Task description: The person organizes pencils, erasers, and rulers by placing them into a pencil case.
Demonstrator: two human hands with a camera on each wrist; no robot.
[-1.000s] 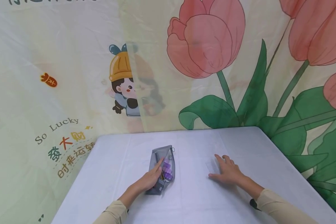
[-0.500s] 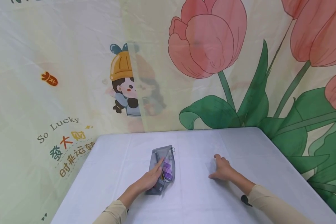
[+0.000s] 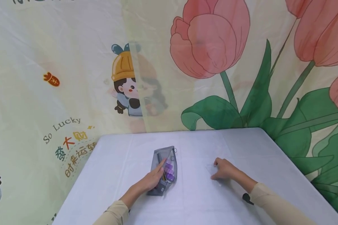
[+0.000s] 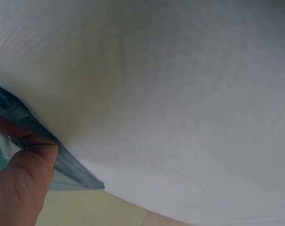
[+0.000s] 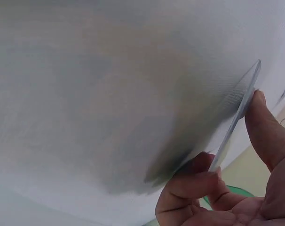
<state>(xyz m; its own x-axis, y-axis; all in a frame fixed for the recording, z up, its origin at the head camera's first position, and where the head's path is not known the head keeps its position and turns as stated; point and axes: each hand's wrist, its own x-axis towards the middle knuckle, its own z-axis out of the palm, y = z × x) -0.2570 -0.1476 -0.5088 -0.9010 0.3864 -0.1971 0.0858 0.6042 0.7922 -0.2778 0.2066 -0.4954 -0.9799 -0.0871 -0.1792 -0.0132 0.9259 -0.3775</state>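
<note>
A grey see-through pencil case [image 3: 164, 152] lies on the table, with a zip along its right edge. Purple blocks [image 3: 169, 171] and a dark pen-like stick show inside. My left hand [image 3: 150, 180] lies across the case; in the left wrist view its thumb [image 4: 32, 172] and a finger pinch the zipped rim [image 4: 74, 167]. Off to the right, my right hand [image 3: 226, 170] grips a thin clear plastic plate [image 5: 234, 120] between thumb and curled fingers. The plate stands tilted and shows a pointed corner; its full outline is hard to make out.
A white cloth covers the table [image 3: 186, 200], whose far edge meets a printed curtain [image 3: 157, 122] with tulips and a cartoon figure. Curtain fabric also hangs along the left and right sides. A small black thing [image 3: 247, 198] sits by the right sleeve.
The right hand's spread fingers have drawn together and curled around the clear plate. The left hand and the pencil case have stayed in place.
</note>
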